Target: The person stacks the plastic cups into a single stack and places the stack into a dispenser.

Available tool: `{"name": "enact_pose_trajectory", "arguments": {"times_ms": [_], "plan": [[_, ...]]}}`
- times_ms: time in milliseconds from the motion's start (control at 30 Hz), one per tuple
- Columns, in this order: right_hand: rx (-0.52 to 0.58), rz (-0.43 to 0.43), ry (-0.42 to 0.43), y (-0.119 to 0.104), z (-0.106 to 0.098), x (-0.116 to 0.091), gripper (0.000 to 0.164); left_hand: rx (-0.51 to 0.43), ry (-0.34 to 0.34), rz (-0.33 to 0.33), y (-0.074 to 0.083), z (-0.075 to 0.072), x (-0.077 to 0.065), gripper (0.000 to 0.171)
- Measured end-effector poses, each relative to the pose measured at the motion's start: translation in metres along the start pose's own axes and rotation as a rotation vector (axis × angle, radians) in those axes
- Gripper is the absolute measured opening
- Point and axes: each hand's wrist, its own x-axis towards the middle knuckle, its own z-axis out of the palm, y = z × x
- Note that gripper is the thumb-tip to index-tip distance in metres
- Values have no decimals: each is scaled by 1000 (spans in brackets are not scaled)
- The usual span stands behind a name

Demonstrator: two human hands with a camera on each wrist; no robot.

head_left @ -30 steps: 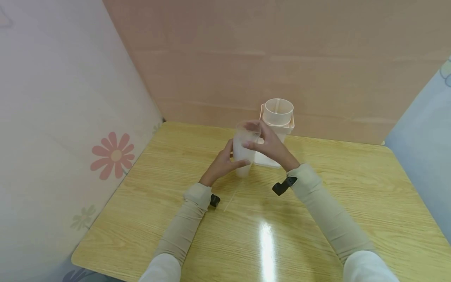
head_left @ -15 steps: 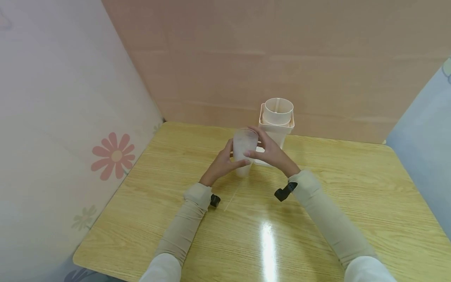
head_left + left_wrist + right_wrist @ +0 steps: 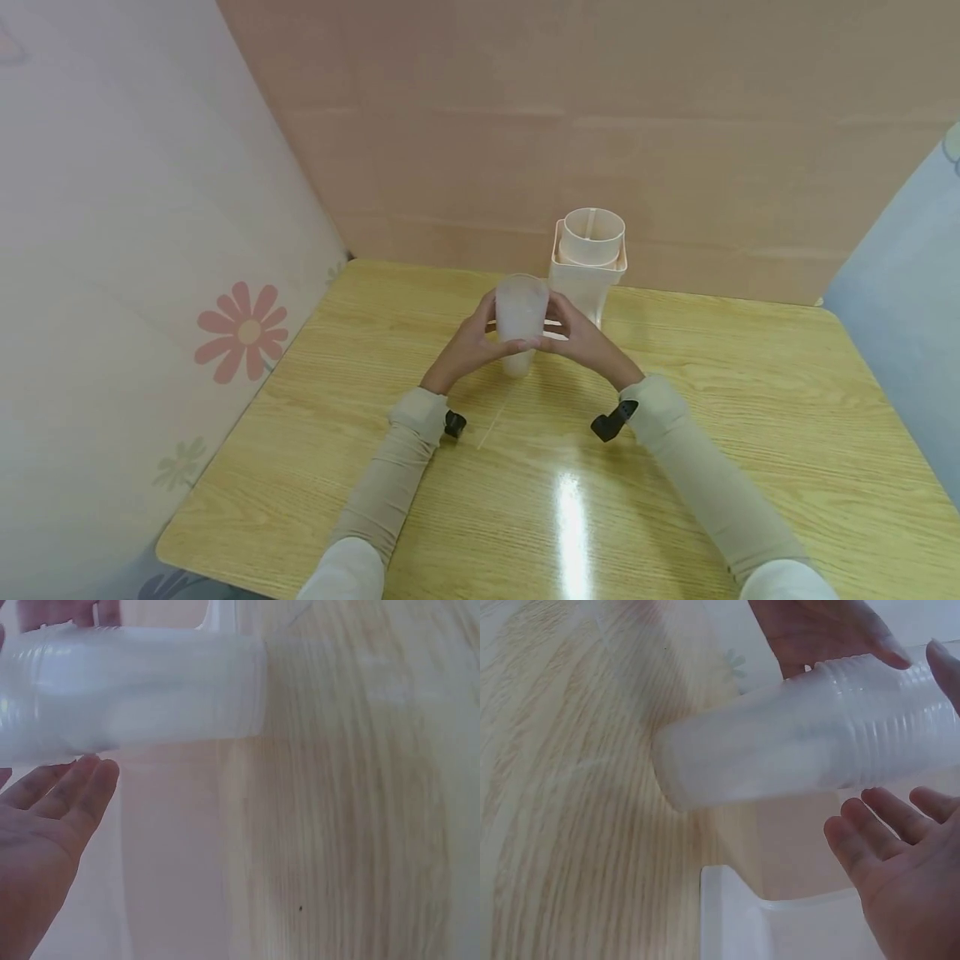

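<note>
A stack of nested translucent plastic cups (image 3: pixel 521 308) stands upright between the hands at the middle of the table, narrow end down. From the left side, the left hand (image 3: pixel 471 343) grips it, with its thumb across the near face. The right hand (image 3: pixel 581 333) holds it from the other side, and the two thumbtips meet in front. In the left wrist view the cups (image 3: pixel 150 690) have ridged rims packed together towards the top. The right wrist view has the fingers of the right hand (image 3: pixel 907 855) along the side of the stack. Whether the stack's bottom touches the table cannot be told.
A pale cup-dispenser-like stand (image 3: pixel 585 287) with a round open tube (image 3: pixel 592 237) on top stands just behind the right hand. The wood-grain table (image 3: pixel 675 483) meets a brown wall behind and a flowered wall at left.
The right hand has slid down from the upper part of the stack to the left hand's level. The top rim of the stack is lower. The left hand has hardly moved.
</note>
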Motion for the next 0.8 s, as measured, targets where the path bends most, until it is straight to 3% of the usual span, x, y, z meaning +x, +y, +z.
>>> {"name": "enact_pose_trajectory", "arguments": {"times_ms": [267, 800], "plan": [[26, 59, -45, 6, 3, -2, 82, 11, -37, 18, 8, -7, 0, 95], [58, 90, -19, 7, 11, -3, 71, 7, -40, 29, 6, -8, -3, 92]]}}
